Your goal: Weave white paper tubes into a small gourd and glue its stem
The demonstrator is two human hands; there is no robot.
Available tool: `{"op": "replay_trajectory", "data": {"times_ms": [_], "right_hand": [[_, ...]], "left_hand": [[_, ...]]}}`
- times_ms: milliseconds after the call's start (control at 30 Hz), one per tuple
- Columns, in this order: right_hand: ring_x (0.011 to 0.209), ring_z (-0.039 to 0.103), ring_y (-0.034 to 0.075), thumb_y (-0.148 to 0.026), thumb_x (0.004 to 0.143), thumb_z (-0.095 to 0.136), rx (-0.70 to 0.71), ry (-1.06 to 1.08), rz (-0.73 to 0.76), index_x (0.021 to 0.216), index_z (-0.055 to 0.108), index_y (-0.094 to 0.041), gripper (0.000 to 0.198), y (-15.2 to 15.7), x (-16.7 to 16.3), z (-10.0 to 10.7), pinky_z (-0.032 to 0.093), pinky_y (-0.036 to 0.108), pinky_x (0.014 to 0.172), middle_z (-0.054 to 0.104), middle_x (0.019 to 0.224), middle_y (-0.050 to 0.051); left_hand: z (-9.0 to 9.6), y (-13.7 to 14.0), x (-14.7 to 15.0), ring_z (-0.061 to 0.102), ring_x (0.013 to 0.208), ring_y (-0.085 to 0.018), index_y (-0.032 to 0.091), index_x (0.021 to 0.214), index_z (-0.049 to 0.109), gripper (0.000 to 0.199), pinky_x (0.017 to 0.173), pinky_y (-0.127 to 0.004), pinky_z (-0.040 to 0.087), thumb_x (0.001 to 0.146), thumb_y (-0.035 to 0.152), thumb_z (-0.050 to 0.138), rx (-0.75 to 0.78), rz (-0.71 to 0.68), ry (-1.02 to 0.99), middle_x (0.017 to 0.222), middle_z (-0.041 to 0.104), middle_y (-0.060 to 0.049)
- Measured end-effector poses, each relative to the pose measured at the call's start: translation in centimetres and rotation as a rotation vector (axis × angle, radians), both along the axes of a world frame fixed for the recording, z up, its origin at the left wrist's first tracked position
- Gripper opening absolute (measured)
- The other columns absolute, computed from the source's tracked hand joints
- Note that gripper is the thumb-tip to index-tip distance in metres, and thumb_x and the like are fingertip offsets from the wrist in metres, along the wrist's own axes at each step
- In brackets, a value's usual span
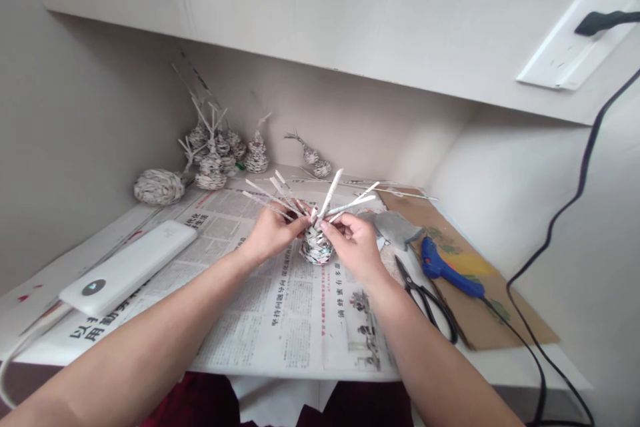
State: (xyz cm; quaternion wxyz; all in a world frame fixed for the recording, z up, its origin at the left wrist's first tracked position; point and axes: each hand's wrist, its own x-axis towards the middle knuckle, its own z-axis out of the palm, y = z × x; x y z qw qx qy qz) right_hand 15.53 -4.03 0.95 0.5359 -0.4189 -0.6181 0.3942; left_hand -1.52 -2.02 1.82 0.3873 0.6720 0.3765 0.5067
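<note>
A small woven gourd of rolled newspaper strips [317,248] stands upright on the newspaper in front of me. Its loose paper strips [331,192] fan out upward and to both sides. My left hand [275,230] is closed at the upper left rim, thumb and fingers pinching strips there. On the other side, my right hand [354,237] pinches strips near the top right of the weave, with its thumb against the gourd. The fingertips of both hands are partly hidden behind the strips.
Newspaper [240,320] covers the table. Finished woven gourds [210,170] cluster at the back left. A white power strip-like box [130,267] lies left. Scissors [425,300], a blue glue gun [450,270] and cardboard [500,320] are right. A black cord [575,197] hangs from the wall socket [565,47].
</note>
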Motion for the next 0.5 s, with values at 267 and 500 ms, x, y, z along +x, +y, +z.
{"op": "replay_trajectory", "data": {"times_ms": [267, 500], "right_hand": [[0.068, 0.063, 0.015, -0.031, 0.078, 0.069, 0.003, 0.021, -0.01, 0.081, 0.068, -0.017, 0.014, -0.7, -0.3, 0.7, 0.05, 0.027, 0.066, 0.069, 0.076, 0.003], [0.072, 0.061, 0.013, -0.015, 0.075, 0.059, 0.024, 0.017, 0.112, 0.093, 0.068, -0.019, 0.02, -1.0, 0.2, 1.2, 0.048, 0.023, 0.061, 0.067, 0.083, 0.002]], "left_hand": [[-0.5, 0.1, -0.1, 0.063, 0.06, -0.014, 0.013, 0.087, 0.067, 0.023, 0.055, -0.023, 0.052, 0.08, 0.035, 0.065, 0.073, 0.018, 0.057, 0.072, 0.07, -0.004], [-0.7, 0.2, -0.2, 0.063, 0.056, -0.014, 0.014, 0.085, 0.067, 0.02, 0.053, -0.022, 0.052, 0.082, 0.034, 0.062, 0.071, 0.012, 0.071, 0.068, 0.069, -0.003]]}}
